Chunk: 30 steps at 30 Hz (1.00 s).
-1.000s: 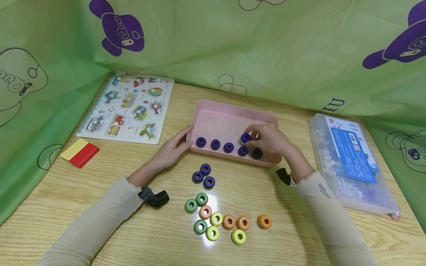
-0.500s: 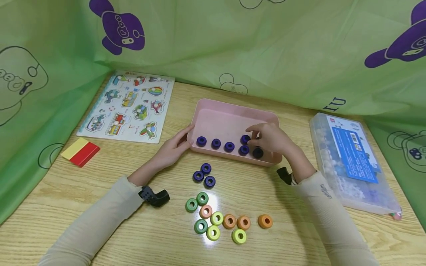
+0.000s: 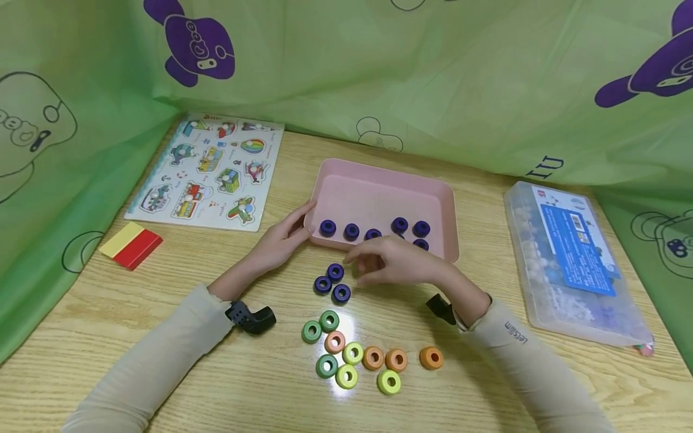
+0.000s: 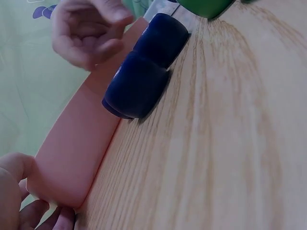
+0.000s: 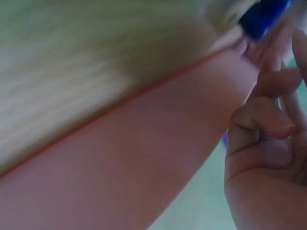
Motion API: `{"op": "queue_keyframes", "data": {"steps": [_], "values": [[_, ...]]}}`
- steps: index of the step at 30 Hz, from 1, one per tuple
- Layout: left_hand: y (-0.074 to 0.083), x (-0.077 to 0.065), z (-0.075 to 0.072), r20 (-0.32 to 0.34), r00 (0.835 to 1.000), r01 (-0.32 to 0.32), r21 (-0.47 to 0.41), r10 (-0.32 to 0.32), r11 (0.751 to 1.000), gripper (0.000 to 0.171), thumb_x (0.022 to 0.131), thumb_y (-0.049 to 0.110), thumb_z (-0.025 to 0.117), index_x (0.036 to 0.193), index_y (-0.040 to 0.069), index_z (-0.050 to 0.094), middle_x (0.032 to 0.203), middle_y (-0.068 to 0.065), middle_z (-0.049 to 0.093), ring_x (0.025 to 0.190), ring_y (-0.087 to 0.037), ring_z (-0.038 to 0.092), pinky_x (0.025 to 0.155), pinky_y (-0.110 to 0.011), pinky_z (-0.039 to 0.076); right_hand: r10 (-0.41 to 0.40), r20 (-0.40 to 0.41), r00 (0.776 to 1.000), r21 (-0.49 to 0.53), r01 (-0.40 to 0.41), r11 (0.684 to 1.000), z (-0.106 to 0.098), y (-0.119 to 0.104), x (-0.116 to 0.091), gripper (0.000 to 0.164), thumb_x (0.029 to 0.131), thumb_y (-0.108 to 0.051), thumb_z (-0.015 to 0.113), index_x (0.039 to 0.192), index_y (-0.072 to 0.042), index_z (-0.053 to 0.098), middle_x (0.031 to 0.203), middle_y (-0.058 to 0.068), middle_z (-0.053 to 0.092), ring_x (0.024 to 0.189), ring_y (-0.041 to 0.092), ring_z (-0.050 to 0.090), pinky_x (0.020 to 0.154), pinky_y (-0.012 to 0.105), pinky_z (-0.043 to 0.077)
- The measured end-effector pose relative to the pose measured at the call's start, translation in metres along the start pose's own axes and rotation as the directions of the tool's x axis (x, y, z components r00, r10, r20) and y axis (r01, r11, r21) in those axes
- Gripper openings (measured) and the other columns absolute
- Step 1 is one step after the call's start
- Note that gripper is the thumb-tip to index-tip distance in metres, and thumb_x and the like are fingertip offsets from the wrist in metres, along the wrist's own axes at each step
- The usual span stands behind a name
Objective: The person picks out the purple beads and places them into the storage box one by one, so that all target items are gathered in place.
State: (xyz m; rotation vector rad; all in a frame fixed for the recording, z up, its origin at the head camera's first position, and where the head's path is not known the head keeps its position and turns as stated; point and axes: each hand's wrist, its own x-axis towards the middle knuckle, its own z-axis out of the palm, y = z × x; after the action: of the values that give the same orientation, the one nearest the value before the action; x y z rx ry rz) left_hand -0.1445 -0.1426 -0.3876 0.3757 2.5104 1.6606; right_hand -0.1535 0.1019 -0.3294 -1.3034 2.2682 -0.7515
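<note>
My left hand [image 3: 276,245] grips the front left corner of a pink tray [image 3: 373,191], its thumb and fingers on either side of the wall in the left wrist view. Inside the tray, dark blue ring beads [image 3: 327,228] stand along the front, with two more [image 3: 421,228] behind them at the right. Over the tray's front wall hovers my right hand [image 3: 397,261], fingers loosely bent and nothing between them; it partly hides the front row. Just left of its fingertips, three dark blue ring beads [image 3: 341,293] lie bunched on the table.
Green [image 3: 311,331], orange [image 3: 431,358] and yellow ring beads [image 3: 389,382] lie nearer on the wooden table. A picture puzzle board [image 3: 208,174] is at the back left, beside a red and yellow card [image 3: 132,246]. A clear plastic case [image 3: 574,258] lies right. Green cloth hangs behind.
My right hand has released a dark blue bead in the tray's right part and moved left and nearer, over the front wall. My left hand stays on the tray corner.
</note>
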Motion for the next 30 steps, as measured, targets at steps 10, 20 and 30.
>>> {"op": "queue_keyframes", "data": {"steps": [10, 20, 30], "values": [[-0.002, 0.002, 0.0, -0.002, 1.0, -0.009, 0.001, 0.009, 1.0, 0.047, 0.089, 0.028, 0.042, 0.132, 0.031, 0.026, 0.135, 0.009, 0.02, 0.119, -0.007, 0.024, 0.096, -0.024, 0.023, -0.042, 0.223, 0.974, -0.063, 0.057, 0.996, 0.017, -0.012, 0.013, 0.035, 0.071, -0.025, 0.068, 0.103, -0.018, 0.057, 0.081, -0.009, 0.053, 0.071, 0.007, 0.049, 0.059, 0.018, 0.042], [0.0, 0.0, 0.0, 0.002, 1.0, -0.003, -0.009, 0.003, 1.0, 0.047, 0.088, 0.028, 0.042, 0.132, 0.029, 0.026, 0.135, 0.009, 0.02, 0.119, -0.008, 0.024, 0.096, -0.024, 0.023, -0.062, 0.188, 0.98, 0.022, 0.059, 0.998, 0.004, -0.007, -0.003, 0.031, 0.07, -0.026, 0.068, 0.098, -0.021, 0.056, 0.077, -0.009, 0.054, 0.063, 0.007, 0.048, 0.052, 0.02, 0.042], [-0.001, 0.001, -0.001, 0.013, 1.0, -0.022, -0.025, 0.022, 0.999, 0.047, 0.089, 0.028, 0.042, 0.132, 0.029, 0.025, 0.135, 0.01, 0.02, 0.119, -0.007, 0.023, 0.096, -0.024, 0.022, 0.134, -0.298, 0.945, -0.021, -0.147, 0.989, -0.035, 0.02, -0.012, 0.033, 0.069, -0.031, 0.068, 0.097, -0.019, 0.055, 0.072, -0.006, 0.055, 0.054, 0.011, 0.047, 0.046, 0.025, 0.04]]}}
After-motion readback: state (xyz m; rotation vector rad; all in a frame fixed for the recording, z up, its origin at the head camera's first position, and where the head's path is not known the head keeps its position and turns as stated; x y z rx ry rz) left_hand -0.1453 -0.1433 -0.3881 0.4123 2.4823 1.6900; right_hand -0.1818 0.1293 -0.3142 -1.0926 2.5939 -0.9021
